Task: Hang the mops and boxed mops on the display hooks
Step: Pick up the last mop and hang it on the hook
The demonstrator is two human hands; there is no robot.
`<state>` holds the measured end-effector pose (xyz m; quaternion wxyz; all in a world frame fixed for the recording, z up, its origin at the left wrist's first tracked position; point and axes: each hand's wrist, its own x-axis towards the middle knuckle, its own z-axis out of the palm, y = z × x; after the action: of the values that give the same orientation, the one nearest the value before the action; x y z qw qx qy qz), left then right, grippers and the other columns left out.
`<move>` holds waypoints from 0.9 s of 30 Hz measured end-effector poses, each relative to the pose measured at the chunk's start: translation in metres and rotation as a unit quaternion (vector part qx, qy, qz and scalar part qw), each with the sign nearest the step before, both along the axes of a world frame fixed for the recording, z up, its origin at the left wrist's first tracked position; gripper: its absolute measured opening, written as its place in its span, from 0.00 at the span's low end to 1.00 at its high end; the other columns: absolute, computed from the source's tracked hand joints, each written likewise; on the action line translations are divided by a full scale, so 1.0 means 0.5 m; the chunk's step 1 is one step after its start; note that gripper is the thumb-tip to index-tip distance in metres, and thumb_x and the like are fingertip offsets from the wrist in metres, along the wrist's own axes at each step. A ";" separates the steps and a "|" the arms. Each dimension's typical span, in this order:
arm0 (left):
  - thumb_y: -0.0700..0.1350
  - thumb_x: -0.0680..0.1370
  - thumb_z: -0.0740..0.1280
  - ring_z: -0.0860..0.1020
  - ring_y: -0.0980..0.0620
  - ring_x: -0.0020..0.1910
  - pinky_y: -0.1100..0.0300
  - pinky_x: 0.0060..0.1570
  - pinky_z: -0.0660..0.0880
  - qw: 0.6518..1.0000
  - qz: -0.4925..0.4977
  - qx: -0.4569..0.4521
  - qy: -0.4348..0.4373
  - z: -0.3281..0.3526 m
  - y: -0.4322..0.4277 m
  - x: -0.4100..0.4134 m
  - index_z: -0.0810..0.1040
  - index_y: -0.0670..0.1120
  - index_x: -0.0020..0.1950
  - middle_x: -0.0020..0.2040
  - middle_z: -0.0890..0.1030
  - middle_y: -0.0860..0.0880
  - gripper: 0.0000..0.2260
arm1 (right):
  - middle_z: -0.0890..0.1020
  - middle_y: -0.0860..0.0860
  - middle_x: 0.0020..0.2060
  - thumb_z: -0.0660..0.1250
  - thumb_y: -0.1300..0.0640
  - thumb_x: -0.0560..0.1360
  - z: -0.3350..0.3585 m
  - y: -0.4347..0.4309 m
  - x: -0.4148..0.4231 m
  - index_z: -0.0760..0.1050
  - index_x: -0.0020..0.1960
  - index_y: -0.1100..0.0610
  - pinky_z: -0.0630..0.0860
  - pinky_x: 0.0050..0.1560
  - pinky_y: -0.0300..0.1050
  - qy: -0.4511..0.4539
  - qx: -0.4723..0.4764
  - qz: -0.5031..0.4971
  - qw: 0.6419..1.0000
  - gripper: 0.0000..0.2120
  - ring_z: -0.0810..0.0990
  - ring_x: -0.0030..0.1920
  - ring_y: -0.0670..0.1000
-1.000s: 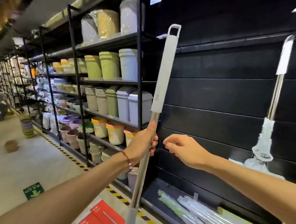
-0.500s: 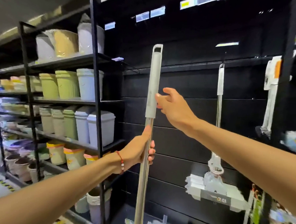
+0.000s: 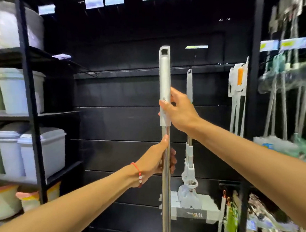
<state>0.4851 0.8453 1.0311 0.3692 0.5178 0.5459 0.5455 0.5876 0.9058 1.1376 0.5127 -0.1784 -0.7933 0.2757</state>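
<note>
I hold a mop upright in front of the black slatted display wall (image 3: pixel 123 125). Its steel pole (image 3: pixel 166 196) runs up to a grey plastic handle (image 3: pixel 164 77) with a hanging hole at the top. My left hand (image 3: pixel 161 160) grips the steel pole below the handle. My right hand (image 3: pixel 180 111) grips the lower part of the grey handle, thumb across its front. The mop's head is out of view below. Just right of it, a second mop (image 3: pixel 188 171) hangs from a hook on the wall, its white flat head low down.
A black shelf rack (image 3: pixel 31 109) with grey and green bins (image 3: pixel 44 151) stands at the left. A packaged mop (image 3: pixel 238 84) hangs further right, past a black upright post (image 3: pixel 253 103). More mops and dusters (image 3: pixel 287 140) hang blurred at the far right.
The view has swung right toward the display wall. My right hand rose from near the pole and closed round the grey handle. My left hand kept its grip on the pole.
</note>
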 end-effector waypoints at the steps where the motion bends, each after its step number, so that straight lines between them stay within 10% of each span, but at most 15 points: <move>1: 0.66 0.83 0.53 0.81 0.46 0.40 0.44 0.56 0.81 1.000 0.004 0.008 0.001 0.000 0.028 0.002 0.78 0.44 0.50 0.40 0.81 0.45 0.27 | 0.79 0.50 0.53 0.65 0.56 0.84 -0.001 0.024 0.001 0.69 0.75 0.56 0.84 0.50 0.46 0.003 0.000 -0.006 1.000 0.20 0.84 0.48 0.52; 6: 0.58 0.87 0.50 0.77 0.48 0.41 0.51 0.47 0.80 0.991 0.051 0.100 0.072 0.007 0.187 0.013 0.65 0.53 0.60 0.42 0.75 0.45 0.12 | 0.81 0.54 0.54 0.65 0.56 0.85 0.010 0.163 -0.004 0.70 0.72 0.58 0.85 0.53 0.51 0.011 0.025 -0.049 0.998 0.17 0.84 0.49 0.53; 16: 0.52 0.87 0.55 0.83 0.49 0.46 0.43 0.56 0.82 0.971 0.091 0.157 0.158 0.078 0.485 0.002 0.73 0.50 0.56 0.51 0.82 0.44 0.09 | 0.80 0.46 0.45 0.66 0.55 0.84 0.067 0.480 0.000 0.74 0.58 0.54 0.85 0.49 0.49 0.037 0.065 -0.062 0.995 0.05 0.85 0.46 0.52; 27: 0.52 0.87 0.57 0.86 0.41 0.49 0.48 0.54 0.84 0.972 0.059 0.160 0.160 0.161 0.690 -0.027 0.73 0.48 0.59 0.52 0.84 0.43 0.10 | 0.78 0.47 0.51 0.66 0.54 0.83 0.142 0.675 -0.021 0.72 0.70 0.58 0.84 0.51 0.46 0.035 0.105 -0.066 0.992 0.17 0.83 0.49 0.50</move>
<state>0.4718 1.1903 1.1116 0.1568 0.6177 0.5329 0.5566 0.5773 1.2435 1.2084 0.5735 -0.1659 -0.7856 0.1626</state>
